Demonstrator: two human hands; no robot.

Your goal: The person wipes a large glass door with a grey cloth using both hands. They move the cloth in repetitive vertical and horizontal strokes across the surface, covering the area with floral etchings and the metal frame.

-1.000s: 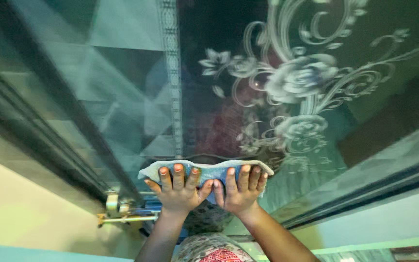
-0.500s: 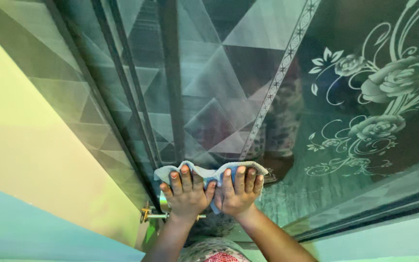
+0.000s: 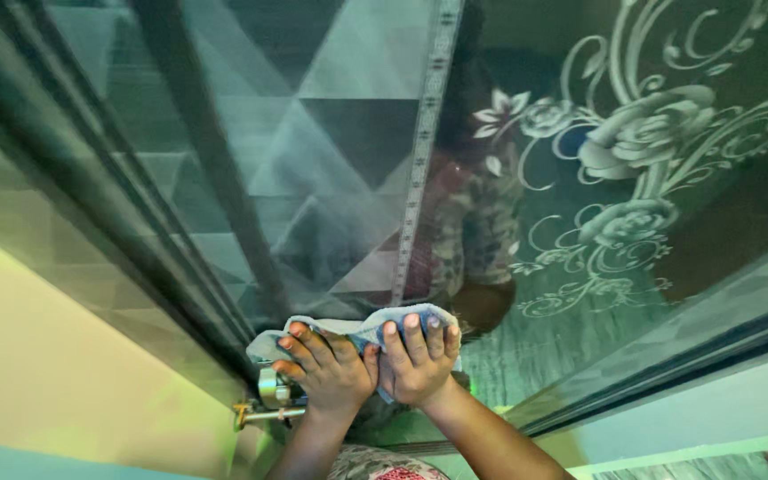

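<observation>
1. Left hand and right hand are pressed side by side on a blue cloth; fingers are curled over its top edge, flat to the glass.
2. Cloth is held at the lower edge of the glass panel, near the metal handle.
3. Wiping is judged underway: the floral etching and upper glass are not yet reached.

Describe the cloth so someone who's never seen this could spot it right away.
Find the big dark glass panel etched with triangles and roses. At its lower edge, left of the roses, both hands press side by side against it: left hand, right hand. The cloth is the crumpled pale blue fabric under their fingers, the only soft thing there.
</observation>
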